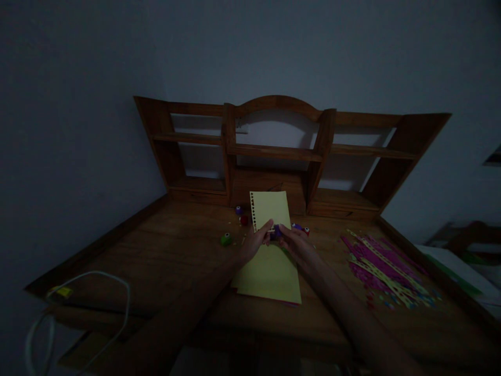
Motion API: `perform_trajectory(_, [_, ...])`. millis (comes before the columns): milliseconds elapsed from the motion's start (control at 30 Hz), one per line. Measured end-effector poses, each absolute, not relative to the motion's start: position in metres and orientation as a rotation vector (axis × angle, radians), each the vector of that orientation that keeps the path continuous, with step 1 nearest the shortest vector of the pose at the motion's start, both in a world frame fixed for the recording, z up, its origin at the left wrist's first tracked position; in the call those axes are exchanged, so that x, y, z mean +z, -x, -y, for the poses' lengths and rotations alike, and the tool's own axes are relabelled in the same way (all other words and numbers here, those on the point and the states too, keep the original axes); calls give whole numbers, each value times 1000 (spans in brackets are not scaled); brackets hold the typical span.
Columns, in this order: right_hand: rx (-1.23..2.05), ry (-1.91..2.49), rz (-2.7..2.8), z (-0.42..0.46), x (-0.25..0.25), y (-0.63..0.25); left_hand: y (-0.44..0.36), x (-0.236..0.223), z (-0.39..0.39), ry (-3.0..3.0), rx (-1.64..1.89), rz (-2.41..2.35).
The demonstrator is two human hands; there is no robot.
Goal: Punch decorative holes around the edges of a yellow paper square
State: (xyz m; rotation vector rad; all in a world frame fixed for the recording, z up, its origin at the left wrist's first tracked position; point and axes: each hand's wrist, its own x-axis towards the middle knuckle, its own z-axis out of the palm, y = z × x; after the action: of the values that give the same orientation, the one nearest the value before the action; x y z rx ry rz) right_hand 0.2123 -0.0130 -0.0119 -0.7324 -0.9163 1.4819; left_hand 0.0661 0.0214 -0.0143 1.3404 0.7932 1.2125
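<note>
A purple punch [277,230] sits between the two hands, right at the fingertips of the right hand [298,243], which is closed around it, and just beside the thumb of the left hand [255,244]. The left hand pinches the lower part of a yellow sheet [271,205], its thumb on top; a row of punched holes runs down the sheet's left edge, and the punch is at its lower edge. Whether the left fingers also touch the punch is too dark to tell.

Below the hands, a stack of yellow paper [270,277] lies on the wooden counter [176,248]. Left of the sheet are a green punch [226,239], a red punch [243,220] and another purple one farther back; more purple and red pieces show just beyond the right hand. Well apart to the right lies a heap of pink and yellow strips [381,261]. A wooden shelf unit [274,152] stands along the back, and a white cable [128,300] loops at the left.
</note>
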Motion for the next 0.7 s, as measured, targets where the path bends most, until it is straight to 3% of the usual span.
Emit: perform_trajectory(700, [1449,767,906,13,-10,-209,-65,-9,-16,-1316,1176,-826])
